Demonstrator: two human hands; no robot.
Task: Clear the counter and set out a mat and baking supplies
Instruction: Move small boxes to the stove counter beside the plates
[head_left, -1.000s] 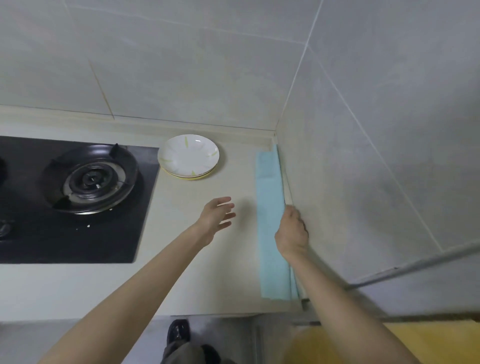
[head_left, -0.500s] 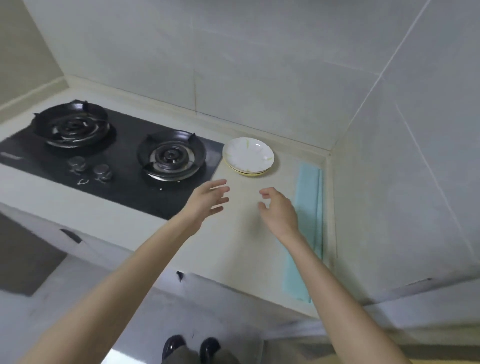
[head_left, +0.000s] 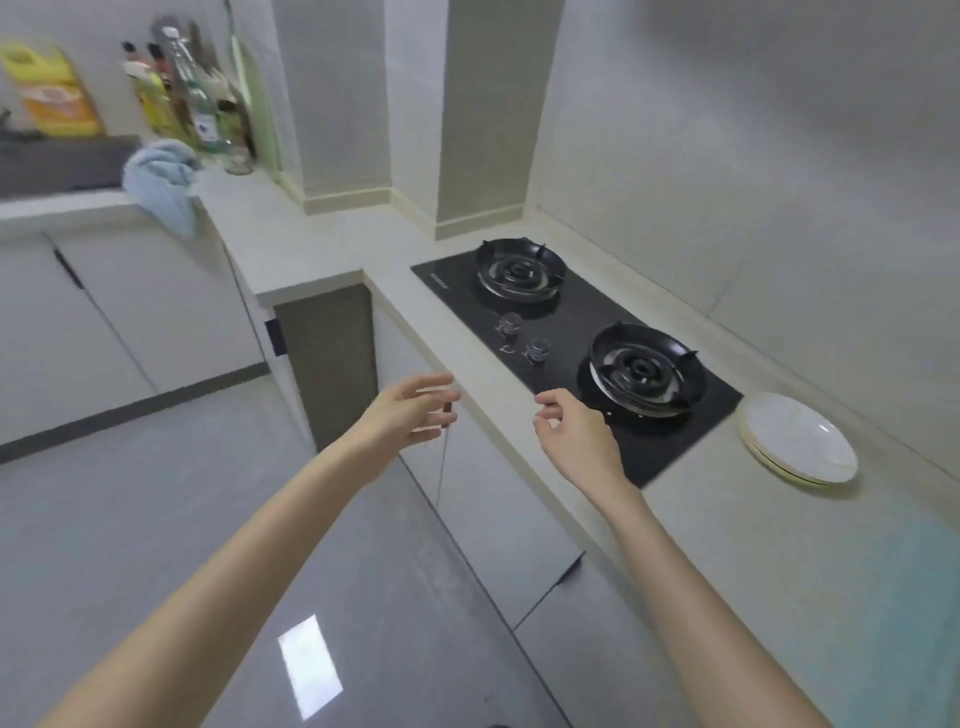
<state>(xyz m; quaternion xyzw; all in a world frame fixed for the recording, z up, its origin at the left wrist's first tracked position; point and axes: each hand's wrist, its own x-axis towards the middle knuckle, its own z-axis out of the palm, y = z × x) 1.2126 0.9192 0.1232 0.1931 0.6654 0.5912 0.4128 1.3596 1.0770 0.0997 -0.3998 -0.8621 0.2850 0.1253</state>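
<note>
My left hand (head_left: 410, 413) hangs in the air past the counter's front edge, fingers spread and holding nothing. My right hand (head_left: 574, 439) hovers over the front edge of the counter (head_left: 322, 244) near the stove, fingers loosely curled and empty. A stack of white plates (head_left: 797, 439) sits on the counter right of the stove. The folded light-blue mat (head_left: 914, 613) lies blurred along the counter at the right edge of the view.
A black two-burner gas stove (head_left: 576, 332) is set into the counter. At far left stand several bottles (head_left: 192, 98), a yellow jug (head_left: 49, 88), a dark sink (head_left: 62, 163) and a blue towel (head_left: 163, 182) draped over the counter edge. Grey cabinets and floor lie below.
The view has swung left, away from the corner. My right hand let go of the blue mat and moved left in front of the stove; my left hand moved off the counter.
</note>
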